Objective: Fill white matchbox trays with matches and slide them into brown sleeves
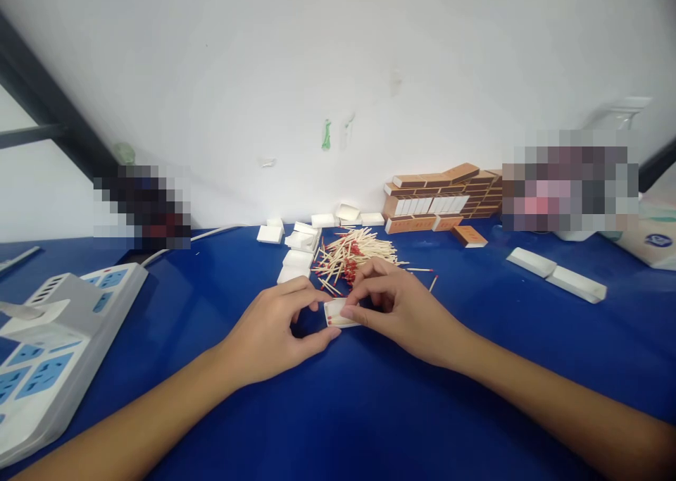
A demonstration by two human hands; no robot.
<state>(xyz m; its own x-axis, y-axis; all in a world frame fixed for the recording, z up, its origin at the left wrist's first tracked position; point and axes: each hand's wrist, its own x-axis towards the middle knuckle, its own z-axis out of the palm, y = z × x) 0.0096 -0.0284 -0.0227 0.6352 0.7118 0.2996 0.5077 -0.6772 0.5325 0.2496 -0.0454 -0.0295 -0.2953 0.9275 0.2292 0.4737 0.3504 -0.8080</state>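
Observation:
A small white matchbox tray [334, 305] lies on the blue table between my hands, with a few red-tipped matches [336, 320] inside it. My left hand [279, 326] steadies the tray's left end between thumb and fingers. My right hand [404, 308] reaches over the tray's right part, thumb and index finger pinched together at the matches; the fingers hide part of the tray. Just behind the tray spreads a loose pile of matches [364, 252], their red heads mostly toward the middle. More white trays [296, 259] stand along the pile's left side and back.
Brown matchboxes [443, 199] are stacked against the wall at the back right, one box [469, 236] lying in front. Two white trays [556, 273] lie farther right. A white power strip [74, 340] with a plug and cable takes up the left side of the blue table [338, 410].

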